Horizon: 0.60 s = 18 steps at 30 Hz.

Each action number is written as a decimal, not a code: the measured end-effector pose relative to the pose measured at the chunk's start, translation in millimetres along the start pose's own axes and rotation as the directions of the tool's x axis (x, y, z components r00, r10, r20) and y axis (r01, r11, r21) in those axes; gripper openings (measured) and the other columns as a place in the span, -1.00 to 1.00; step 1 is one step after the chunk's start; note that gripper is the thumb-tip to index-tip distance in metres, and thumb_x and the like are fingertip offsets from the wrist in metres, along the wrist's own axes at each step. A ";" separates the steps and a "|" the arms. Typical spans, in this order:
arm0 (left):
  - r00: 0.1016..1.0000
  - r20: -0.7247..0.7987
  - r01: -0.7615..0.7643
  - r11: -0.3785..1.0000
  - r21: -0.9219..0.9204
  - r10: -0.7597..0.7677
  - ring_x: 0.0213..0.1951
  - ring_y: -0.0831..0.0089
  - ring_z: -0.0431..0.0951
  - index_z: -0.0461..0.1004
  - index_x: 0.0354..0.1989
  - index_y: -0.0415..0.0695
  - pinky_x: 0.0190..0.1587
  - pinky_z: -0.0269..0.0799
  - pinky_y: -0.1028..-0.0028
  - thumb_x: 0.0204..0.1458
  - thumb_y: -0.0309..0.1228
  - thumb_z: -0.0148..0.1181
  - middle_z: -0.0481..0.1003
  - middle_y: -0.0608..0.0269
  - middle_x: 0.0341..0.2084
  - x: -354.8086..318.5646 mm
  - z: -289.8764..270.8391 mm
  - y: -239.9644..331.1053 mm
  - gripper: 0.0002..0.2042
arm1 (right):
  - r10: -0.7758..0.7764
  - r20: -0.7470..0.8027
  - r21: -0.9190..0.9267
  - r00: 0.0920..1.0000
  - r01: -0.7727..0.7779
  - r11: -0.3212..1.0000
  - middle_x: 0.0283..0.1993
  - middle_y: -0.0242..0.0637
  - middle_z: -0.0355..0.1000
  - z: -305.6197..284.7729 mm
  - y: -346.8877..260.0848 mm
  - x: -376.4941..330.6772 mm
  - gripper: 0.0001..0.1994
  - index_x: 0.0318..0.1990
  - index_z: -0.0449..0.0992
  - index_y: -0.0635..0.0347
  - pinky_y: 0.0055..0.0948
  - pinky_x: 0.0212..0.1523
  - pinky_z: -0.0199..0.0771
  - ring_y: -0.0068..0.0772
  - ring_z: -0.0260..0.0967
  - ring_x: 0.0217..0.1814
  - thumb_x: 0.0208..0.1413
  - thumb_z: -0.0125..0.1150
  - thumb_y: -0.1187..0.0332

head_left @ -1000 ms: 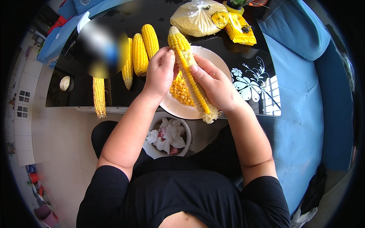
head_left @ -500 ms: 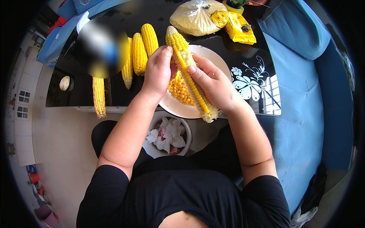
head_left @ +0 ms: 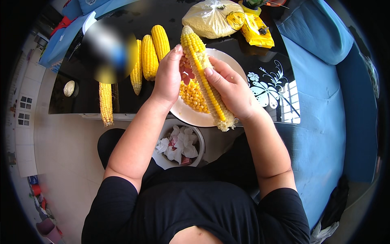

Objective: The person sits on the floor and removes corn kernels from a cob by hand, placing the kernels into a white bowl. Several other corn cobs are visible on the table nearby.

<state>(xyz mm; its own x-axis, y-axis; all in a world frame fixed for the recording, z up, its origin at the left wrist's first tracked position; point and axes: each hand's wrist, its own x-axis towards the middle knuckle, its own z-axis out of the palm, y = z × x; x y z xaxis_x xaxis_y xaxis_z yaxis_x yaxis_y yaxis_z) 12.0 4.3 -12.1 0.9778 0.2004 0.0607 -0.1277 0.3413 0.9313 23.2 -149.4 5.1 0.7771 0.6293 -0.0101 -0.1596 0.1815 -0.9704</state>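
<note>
A partly stripped corn cob (head_left: 206, 81) slants over the plate, its pale tip pointing away from me. One long row of yellow kernels still runs down its bared side. My right hand (head_left: 231, 85) is closed around the lower middle of the cob, thumb on top. My left hand (head_left: 168, 77) is cupped at the cob's left side, thumb raised beside the upper part and fingers spread partly behind it. Below lies a white plate (head_left: 233, 63) with loose corn kernels (head_left: 193, 96) on it.
Three full ears of corn (head_left: 149, 57) lie left of the plate, and another ear (head_left: 105, 103) overhangs the table edge. Behind stand a tied plastic bag (head_left: 211, 18) and a yellow packet (head_left: 258, 30). A bin (head_left: 162, 160) with crumpled tissues is below; a blue sofa (head_left: 313, 122) is right.
My left thumb has come off the cob's face and the left hand has opened, showing its fingers. The cob's tip has shifted slightly right and away.
</note>
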 end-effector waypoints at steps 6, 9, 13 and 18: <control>0.994 0.043 -0.108 0.956 0.273 0.100 -0.51 0.69 0.37 0.33 -0.22 -0.19 -0.53 0.26 0.72 0.12 -0.30 -0.13 0.39 0.38 -0.48 -2.2 -0.8 -4.2 -0.78 | 0.031 -0.029 0.140 0.999 -0.027 0.990 -0.02 -0.21 0.29 0.5 -4.6 -1.8 -0.51 0.15 0.11 0.30 -0.54 0.02 0.24 -0.49 0.24 0.01 0.14 -0.02 0.21; 0.995 0.056 -0.095 0.981 0.168 0.086 -0.49 0.68 0.38 0.33 -0.21 -0.19 -0.53 0.27 0.72 0.13 -0.28 -0.14 0.39 0.36 -0.45 -3.8 3.9 -0.6 -0.76 | -0.009 -0.037 0.172 0.999 0.015 0.985 -0.01 -0.22 0.28 -1.3 -0.2 0.0 -0.51 0.15 0.12 0.29 -0.54 0.02 0.24 -0.50 0.24 0.01 0.14 -0.02 0.21; 0.990 0.084 -0.127 0.966 0.227 0.110 -0.45 0.63 0.43 0.33 -0.23 -0.18 -0.50 0.30 0.68 0.13 -0.32 -0.16 0.41 0.35 -0.43 -2.7 0.1 -2.2 -0.79 | -0.043 -0.030 0.084 0.999 0.045 0.995 -0.02 -0.24 0.29 0.4 1.0 -0.4 -0.52 0.15 0.13 0.29 -0.54 0.02 0.24 -0.50 0.24 0.01 0.14 -0.02 0.21; 0.996 0.061 -0.084 0.949 0.304 0.068 -0.34 0.60 0.40 0.33 -0.14 -0.20 -0.33 0.32 0.63 0.13 -0.38 -0.26 0.40 0.31 -0.34 -2.4 -2.2 -3.3 -0.75 | 0.005 -0.053 0.181 0.999 0.005 0.984 -0.04 -0.26 0.30 -2.8 0.8 0.8 -0.53 0.13 0.15 0.28 -0.56 -0.01 0.26 -0.53 0.25 -0.01 0.14 -0.02 0.21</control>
<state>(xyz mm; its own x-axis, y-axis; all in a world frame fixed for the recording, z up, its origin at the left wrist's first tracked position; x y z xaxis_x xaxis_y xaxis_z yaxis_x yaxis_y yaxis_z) 9.7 4.7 -16.0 0.9752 0.1666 0.1458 -0.1524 0.0277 0.9879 25.4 -150.9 3.7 0.8073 0.5895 -0.0276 -0.2633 0.3181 -0.9108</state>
